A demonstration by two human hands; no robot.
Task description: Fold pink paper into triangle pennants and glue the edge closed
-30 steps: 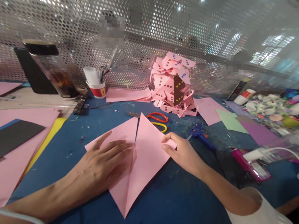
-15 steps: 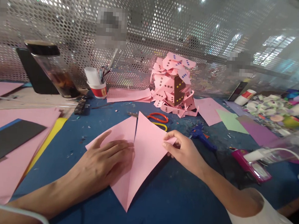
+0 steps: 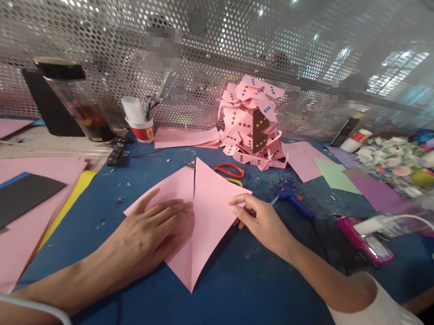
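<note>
A perforated silver metal screen (image 3: 211, 15) rises behind the tower of layered pink paper pieces with dark dot markings (image 3: 239, 120), which stands at the back of a scuffed blue tabletop (image 3: 268, 293). Well left of the tower and nearer the viewer lie broad flat pink paper sheets (image 3: 59, 192), topped by a dark grey rectangular panel (image 3: 19, 202).

The creased pink paper sheet (image 3: 211, 216) sits in front of the tower, slightly to its left, diamond-like in outline, a narrow gap parting its far edge at the middle line. Its right half curves up off the tabletop.

In front of the tower and to its left, the left hand (image 3: 154, 230) lies on the sheet's left half, fingers extended and gripping nothing. Almost straight in front of the tower, the right hand (image 3: 258, 216) pinches the sheet's right edge between thumb and fingers.

A tall clear jar with a black lid (image 3: 68, 94) stands far left of the tower. A blue glue gun (image 3: 288, 194) lies in front of the tower, to its right. Scissors with red and yellow handles (image 3: 228, 170) lie just in front of the tower, partly hidden by the sheet.
</note>
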